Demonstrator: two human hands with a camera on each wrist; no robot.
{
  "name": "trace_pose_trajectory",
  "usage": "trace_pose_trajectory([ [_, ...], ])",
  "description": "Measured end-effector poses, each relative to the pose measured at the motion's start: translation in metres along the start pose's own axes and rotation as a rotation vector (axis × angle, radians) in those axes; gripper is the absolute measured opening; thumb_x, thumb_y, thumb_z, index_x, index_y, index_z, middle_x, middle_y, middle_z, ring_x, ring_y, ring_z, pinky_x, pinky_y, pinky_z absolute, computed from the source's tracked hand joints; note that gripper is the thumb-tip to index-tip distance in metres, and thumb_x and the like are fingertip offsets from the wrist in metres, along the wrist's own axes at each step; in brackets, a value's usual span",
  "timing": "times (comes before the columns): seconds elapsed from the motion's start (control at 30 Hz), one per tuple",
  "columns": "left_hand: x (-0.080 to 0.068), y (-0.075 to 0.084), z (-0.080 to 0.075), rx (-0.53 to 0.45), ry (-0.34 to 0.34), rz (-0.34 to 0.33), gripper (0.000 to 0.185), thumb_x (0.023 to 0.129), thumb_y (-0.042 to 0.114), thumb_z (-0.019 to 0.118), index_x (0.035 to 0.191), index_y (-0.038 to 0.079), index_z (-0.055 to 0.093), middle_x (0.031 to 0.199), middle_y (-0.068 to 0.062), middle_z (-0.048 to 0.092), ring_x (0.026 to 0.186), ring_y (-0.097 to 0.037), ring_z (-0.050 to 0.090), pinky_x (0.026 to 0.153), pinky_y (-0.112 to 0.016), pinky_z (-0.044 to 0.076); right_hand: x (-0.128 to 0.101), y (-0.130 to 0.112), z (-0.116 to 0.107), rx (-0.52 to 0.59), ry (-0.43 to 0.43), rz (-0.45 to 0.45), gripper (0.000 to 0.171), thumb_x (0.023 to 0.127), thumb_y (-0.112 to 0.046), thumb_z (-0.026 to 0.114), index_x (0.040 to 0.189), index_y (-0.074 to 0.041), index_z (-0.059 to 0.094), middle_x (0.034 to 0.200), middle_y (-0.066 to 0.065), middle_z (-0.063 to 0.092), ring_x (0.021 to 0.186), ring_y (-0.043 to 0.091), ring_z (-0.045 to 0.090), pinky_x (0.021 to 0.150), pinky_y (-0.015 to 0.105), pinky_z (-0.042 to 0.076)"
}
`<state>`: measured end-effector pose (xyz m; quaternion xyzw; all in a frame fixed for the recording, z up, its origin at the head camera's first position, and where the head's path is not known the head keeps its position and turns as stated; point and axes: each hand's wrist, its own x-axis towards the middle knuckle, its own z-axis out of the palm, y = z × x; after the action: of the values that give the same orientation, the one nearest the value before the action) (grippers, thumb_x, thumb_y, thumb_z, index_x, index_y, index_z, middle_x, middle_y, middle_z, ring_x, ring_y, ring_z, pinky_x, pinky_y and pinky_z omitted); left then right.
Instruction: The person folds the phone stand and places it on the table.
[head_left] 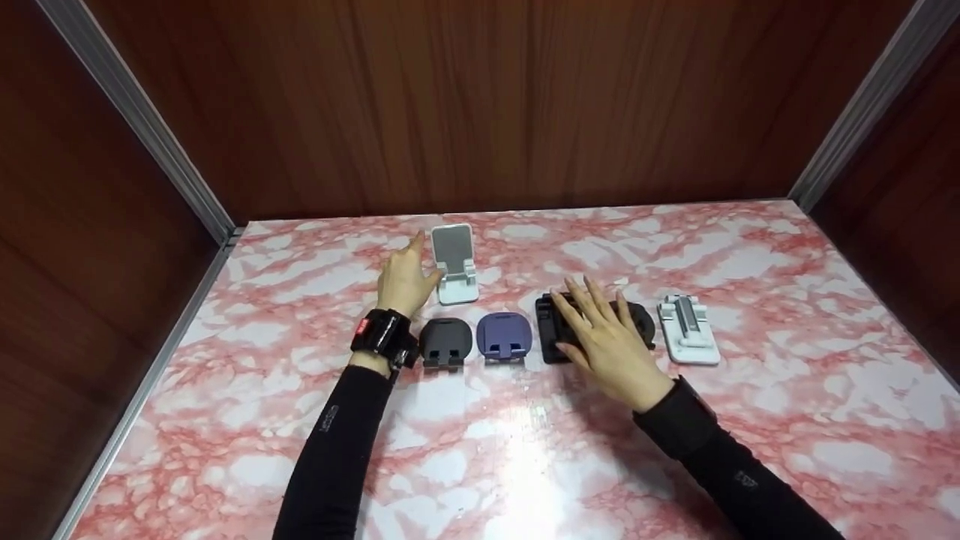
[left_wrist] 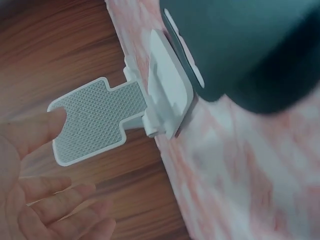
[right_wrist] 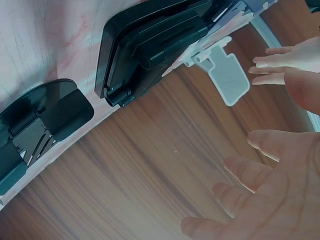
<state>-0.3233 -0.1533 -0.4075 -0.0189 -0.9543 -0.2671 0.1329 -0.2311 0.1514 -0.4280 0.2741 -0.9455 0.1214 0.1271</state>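
Observation:
An unfolded white phone stand [head_left: 453, 251] with a grey pad stands toward the back. My left hand [head_left: 405, 277] is beside it on the left, fingers extended; in the left wrist view the thumb overlaps the corner of the pad [left_wrist: 95, 117]. Spread flat, my right hand [head_left: 607, 345] hovers over a folded black phone stand [head_left: 549, 330] and a round black stand [head_left: 643, 322], partly hiding both. The right wrist view shows its palm [right_wrist: 270, 190] apart from the rectangular black stand [right_wrist: 150, 55], with nothing held.
A dark grey round stand [head_left: 445, 339] and a purple one [head_left: 504, 334] lie side by side between the hands. Farther right lies a folded white stand [head_left: 690, 337]. Wood-grain panels [head_left: 510, 105] enclose the red-and-white marbled table [head_left: 465, 465] at the back and sides.

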Motion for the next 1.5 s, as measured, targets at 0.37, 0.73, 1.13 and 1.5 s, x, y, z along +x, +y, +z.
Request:
trace_pose_trajectory([
  [0.37,0.021,-0.016,0.008,-0.501,-0.122,0.012,0.049,0.094,0.000,0.058,0.140,-0.006,0.044,0.131,-0.031,0.058,0.124,-0.039,0.057,0.110,-0.043,0.046,0.000,0.000,0.000,-0.002,-0.002,-0.002,0.067,0.099,-0.033,0.058,0.157,-0.016,0.028,0.164,0.014,0.022,0.152,0.037,0.016,0.120,0.067,0.013],
  [0.73,0.034,-0.024,0.011,-0.651,-0.241,-0.057,0.045,0.097,-0.001,0.055,0.141,-0.002,0.044,0.133,-0.033,0.056,0.127,-0.040,0.054,0.106,-0.042,0.048,0.000,0.000,0.001,0.014,-0.004,-0.003,0.067,0.099,-0.031,0.059,0.157,-0.017,0.028,0.164,0.014,0.020,0.152,0.037,0.015,0.121,0.067,0.010],
  [1.13,0.038,-0.019,0.015,-0.657,-0.069,-0.108,0.032,0.092,-0.001,0.063,0.123,-0.005,0.065,0.116,-0.028,0.069,0.101,-0.025,0.068,0.075,-0.016,0.053,0.000,-0.002,0.002,0.030,0.004,-0.006,0.065,0.099,-0.031,0.059,0.156,-0.015,0.031,0.164,0.014,0.019,0.152,0.038,0.016,0.121,0.067,0.011],
  [1.5,0.035,-0.016,0.013,-0.730,0.013,-0.108,0.033,0.093,0.000,0.064,0.126,-0.006,0.064,0.117,-0.028,0.068,0.098,-0.023,0.070,0.078,-0.019,0.059,-0.001,0.000,0.001,0.012,0.004,-0.012,0.066,0.099,-0.032,0.058,0.157,-0.016,0.028,0.165,0.014,0.019,0.152,0.038,0.016,0.121,0.067,0.012],
])
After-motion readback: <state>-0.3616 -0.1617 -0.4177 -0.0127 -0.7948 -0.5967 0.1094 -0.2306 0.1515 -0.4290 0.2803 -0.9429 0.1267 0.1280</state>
